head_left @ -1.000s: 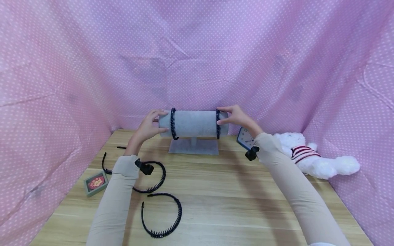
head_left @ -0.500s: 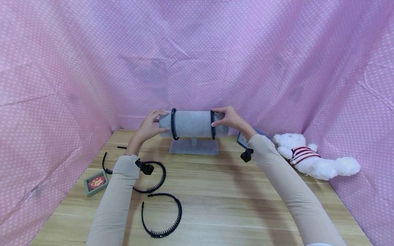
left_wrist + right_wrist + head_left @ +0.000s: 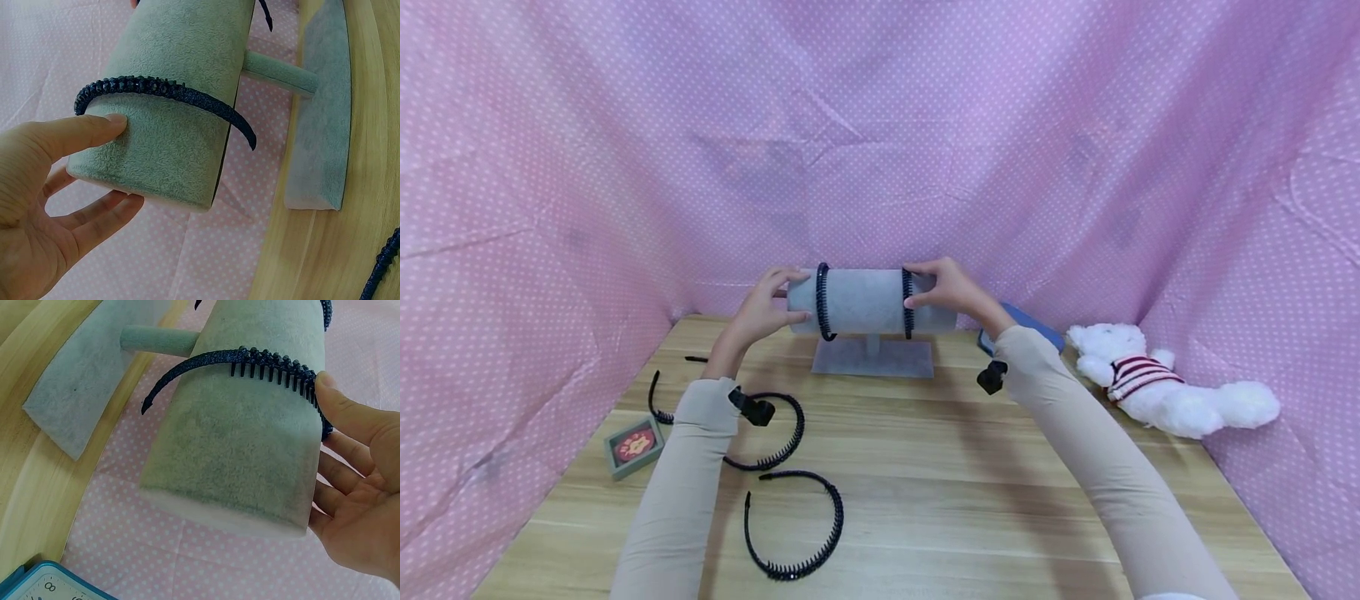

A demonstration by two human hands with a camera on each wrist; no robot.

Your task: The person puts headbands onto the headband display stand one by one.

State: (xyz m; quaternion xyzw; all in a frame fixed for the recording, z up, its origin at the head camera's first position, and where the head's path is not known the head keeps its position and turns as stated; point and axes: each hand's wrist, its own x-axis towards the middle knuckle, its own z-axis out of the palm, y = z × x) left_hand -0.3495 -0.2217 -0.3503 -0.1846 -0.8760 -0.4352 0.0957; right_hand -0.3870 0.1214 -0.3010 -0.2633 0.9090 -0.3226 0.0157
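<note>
A grey plush headband stand [image 3: 865,302], a horizontal roll on a post and flat base, stands at the back of the table. My left hand [image 3: 760,310] grips the roll's left end; in the left wrist view the thumb lies on the plush and the other fingers reach round the end. One black toothed headband [image 3: 150,85] sits on the roll just inward of that hand. Farther right, a second black headband [image 3: 275,365] arches over the roll, its teeth against the plush. My right hand [image 3: 953,290] pinches this one between thumb and fingers.
More black headbands lie on the table's left, one near the front [image 3: 837,525] and others partly behind the left arm. A small green tray [image 3: 655,457] is beside them. Back right are a blue clock [image 3: 1037,327] and a white teddy bear [image 3: 1187,408]. Pink dotted cloth [image 3: 880,167] surrounds the table.
My right hand has slid the right headband leftward along the roll, away from its right end. More of the blue clock shows behind the right arm. My left hand stays put.
</note>
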